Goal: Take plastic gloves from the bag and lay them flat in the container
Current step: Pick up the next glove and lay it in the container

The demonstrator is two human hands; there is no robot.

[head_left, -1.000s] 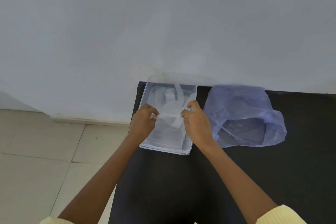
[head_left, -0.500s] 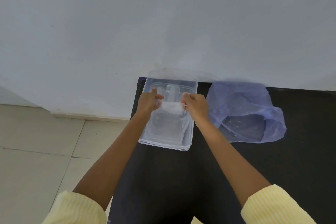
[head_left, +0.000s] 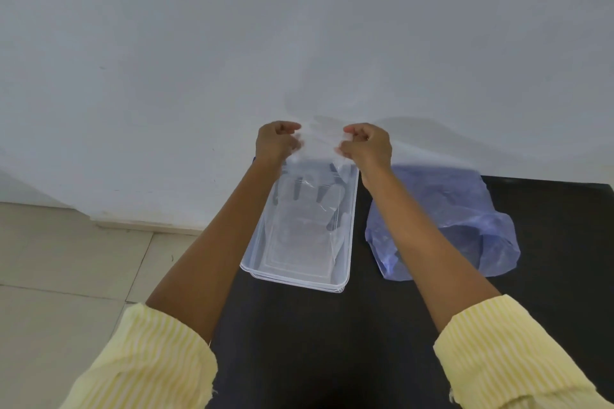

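Observation:
A clear plastic glove (head_left: 310, 189) hangs stretched between my two hands, its cuff pinched at the top and its fingers trailing down into the clear plastic container (head_left: 347, 249). My left hand (head_left: 277, 143) grips the cuff's left corner and my right hand (head_left: 367, 144) grips the right corner, both raised above the container's far end near the wall. The container sits on the black table (head_left: 332, 342) at its far left corner. The crumpled blue plastic bag (head_left: 465, 222) lies open just right of the container.
A pale wall (head_left: 299, 26) rises directly behind the table. Beige floor tiles (head_left: 66, 276) lie to the left of the table's edge. My yellow striped sleeves fill the lower corners.
Both hands have risen and moved toward the wall, lifting the glove's cuff so the glove now hangs unfolded over the container.

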